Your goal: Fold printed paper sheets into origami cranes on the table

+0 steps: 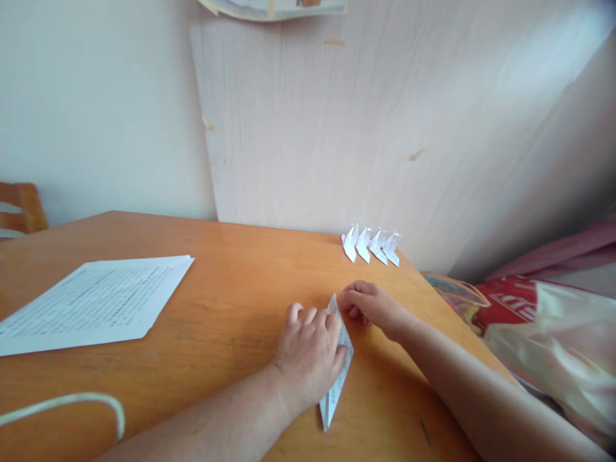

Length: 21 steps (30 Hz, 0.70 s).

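Note:
A folded, long pointed piece of printed paper (337,378) lies on the orange wooden table (231,301). My left hand (310,353) lies flat on the paper's left side with fingers stretched out, pressing it down. My right hand (373,305) rests at the paper's upper tip, fingers curled, pinching or pressing the point. A row of several small folded white paper figures (370,245) stands at the table's far edge, just beyond my right hand.
A stack of printed sheets (91,301) lies on the table's left. A white cord (72,404) loops at the near left edge. A pale wooden board (360,128) leans behind the table. A chair back (22,208) shows far left; plastic-covered bags (543,333) sit right.

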### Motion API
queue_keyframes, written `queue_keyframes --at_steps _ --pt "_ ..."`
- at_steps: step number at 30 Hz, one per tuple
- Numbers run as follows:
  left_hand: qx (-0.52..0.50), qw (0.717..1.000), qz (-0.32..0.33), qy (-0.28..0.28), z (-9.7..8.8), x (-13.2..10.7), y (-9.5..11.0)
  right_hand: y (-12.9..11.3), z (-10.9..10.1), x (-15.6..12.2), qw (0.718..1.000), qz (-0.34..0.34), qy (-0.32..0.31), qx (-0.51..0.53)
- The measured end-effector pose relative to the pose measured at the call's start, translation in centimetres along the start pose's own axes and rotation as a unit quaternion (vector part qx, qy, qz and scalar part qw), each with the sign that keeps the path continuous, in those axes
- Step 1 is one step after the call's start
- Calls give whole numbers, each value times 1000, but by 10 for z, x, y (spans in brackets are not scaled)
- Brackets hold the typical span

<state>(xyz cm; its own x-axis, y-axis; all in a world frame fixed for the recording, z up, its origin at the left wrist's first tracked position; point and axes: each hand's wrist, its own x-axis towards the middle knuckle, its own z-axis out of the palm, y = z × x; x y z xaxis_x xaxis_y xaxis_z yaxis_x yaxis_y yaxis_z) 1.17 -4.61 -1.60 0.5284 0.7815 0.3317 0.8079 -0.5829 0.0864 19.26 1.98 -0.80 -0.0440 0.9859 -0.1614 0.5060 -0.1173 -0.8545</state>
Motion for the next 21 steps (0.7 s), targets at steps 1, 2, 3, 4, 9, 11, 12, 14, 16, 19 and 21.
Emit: queue_keyframes --at_steps 1,2,3,4,9,11,12,14,16,19,21 --pt "-4 1000 1 2 0 0 0 -4 1 1 1000 6 -8 -25" --pt "-8 1000 2 3 0 1 -1 -8 1 2 998 14 -18 -55" --pt "-11 1000 4 3 -1 1 -1 -11 1 3 996 23 -32 -83" --pt "-13 1000 7 2 -2 1 -1 -15 1 5 993 34 -45 -109" --pt "-26 1000 16 2 -3 0 -2 -33 3 15 974 80 -88 -193" --pt "-32 999 14 2 -2 0 -1 -40 6 19 964 97 -96 -228" --pt "-35 999 12 1 -2 0 -1 -43 8 21 959 105 -99 -246" --pt "-38 999 9 -4 -2 1 0 -50 12 25 948 120 -99 -277" --pt "-38 999 5 -9 -2 1 0 -57 16 28 939 132 -98 -302" --pt "-38 999 6 -9 -3 1 0 -63 18 31 930 145 -100 -323" --pt "-39 999 11 -3 -3 0 -1 -66 18 31 927 154 -103 -328"
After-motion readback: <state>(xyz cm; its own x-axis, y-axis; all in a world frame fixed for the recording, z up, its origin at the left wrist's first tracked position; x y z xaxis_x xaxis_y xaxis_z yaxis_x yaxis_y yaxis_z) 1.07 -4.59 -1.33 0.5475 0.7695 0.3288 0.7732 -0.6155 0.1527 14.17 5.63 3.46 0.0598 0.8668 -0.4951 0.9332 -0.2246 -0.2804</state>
